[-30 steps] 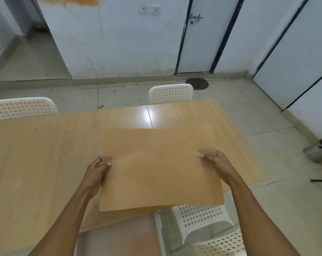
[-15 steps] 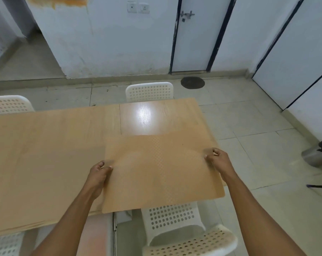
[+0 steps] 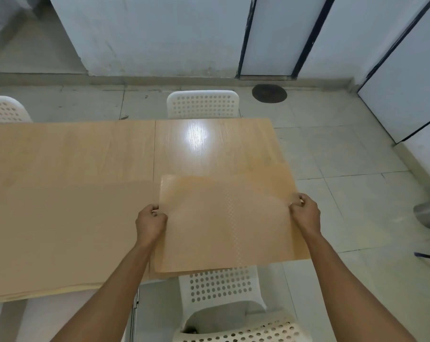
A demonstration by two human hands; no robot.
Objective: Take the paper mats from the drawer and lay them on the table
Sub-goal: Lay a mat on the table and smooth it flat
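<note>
Pale walls and a tiled floor [image 3: 332, 201] frame the scene, with a dark-edged door [image 3: 270, 35] at the back and a round dark drain cover [image 3: 269, 93] on the floor before it. Filling the left and centre is a light wood worktop [image 3: 85, 154], a bright glare on its far right part. White perforated chairs stand around it: one at the far side [image 3: 203, 104], one at the far left [image 3: 1, 109], and one at the near side [image 3: 224, 292] beneath the worktop's edge. Over the worktop's near right corner is a tan paper mat [image 3: 226, 225], its near edge reaching past the worktop. Gripping its left edge is the left hand [image 3: 150, 222], fingers curled; the right hand [image 3: 305, 212] pinches its right edge. Another mat [image 3: 73, 230] seems to lie flat to the left.
</note>
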